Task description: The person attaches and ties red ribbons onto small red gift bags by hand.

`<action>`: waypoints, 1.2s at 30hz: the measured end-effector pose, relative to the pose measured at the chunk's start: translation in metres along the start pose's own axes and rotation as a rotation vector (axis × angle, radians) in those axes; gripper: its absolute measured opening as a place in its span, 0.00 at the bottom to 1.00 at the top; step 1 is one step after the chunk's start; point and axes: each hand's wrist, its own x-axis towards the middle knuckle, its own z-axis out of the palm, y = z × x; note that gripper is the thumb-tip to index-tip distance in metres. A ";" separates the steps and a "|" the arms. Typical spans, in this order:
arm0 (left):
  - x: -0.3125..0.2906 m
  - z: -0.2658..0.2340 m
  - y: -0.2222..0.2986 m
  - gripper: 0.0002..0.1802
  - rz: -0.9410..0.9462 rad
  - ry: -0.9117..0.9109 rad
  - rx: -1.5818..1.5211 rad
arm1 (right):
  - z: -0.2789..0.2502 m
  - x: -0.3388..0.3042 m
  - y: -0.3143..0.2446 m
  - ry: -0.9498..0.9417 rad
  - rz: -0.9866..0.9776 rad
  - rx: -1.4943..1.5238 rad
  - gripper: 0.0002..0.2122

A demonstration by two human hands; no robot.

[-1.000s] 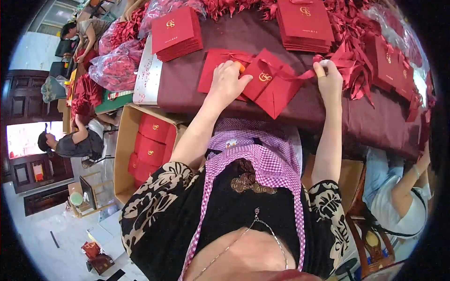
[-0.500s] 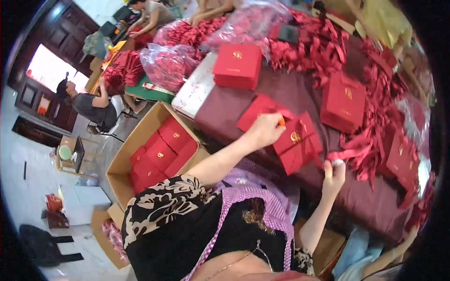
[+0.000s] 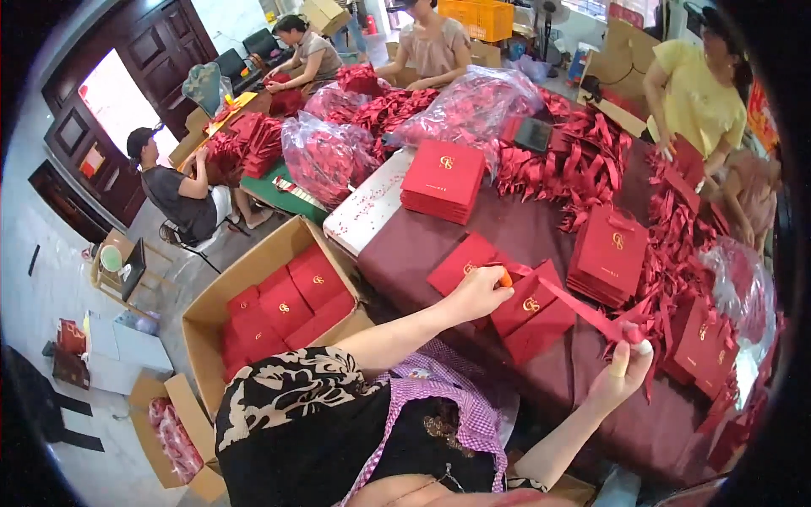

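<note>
A red ribbon (image 3: 583, 308) stretches between my two hands, above the red paper bags. My left hand (image 3: 481, 293) is closed on the ribbon's left part. A small orange piece shows at its fingertips; whether it is a finger cover or a tool I cannot tell. Pinched in my right hand (image 3: 623, 376) is the ribbon's other end, bunched at the fingertips; the thumb has a pale covering. Below the ribbon lies a red bag (image 3: 530, 329) with a gold emblem. Another red bag (image 3: 460, 255) lies partly under my left hand.
Stacks of red bags (image 3: 445, 176) (image 3: 610, 262) stand on the dark-red tablecloth (image 3: 405, 247). Heaped red ribbons (image 3: 583, 160) and plastic sacks (image 3: 325, 160) lie beyond. An open cardboard box (image 3: 201, 300) holds red bags at left. Several other people work around the table.
My right hand has moved right and down, drawing the ribbon out long above the bag. My left hand has stayed close to the bags. The head view has shifted, showing more of the room.
</note>
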 end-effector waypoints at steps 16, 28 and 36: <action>-0.007 -0.014 0.013 0.09 -0.029 -0.178 -0.003 | 0.021 0.036 -0.026 -0.614 0.088 -1.051 0.05; -0.004 -0.018 0.008 0.11 -0.028 -0.125 -0.044 | 0.029 0.066 -0.032 -0.672 -0.042 -0.854 0.04; -0.005 -0.016 0.007 0.10 -0.107 -0.133 -0.092 | 0.060 0.036 -0.051 -0.585 0.341 -0.064 0.03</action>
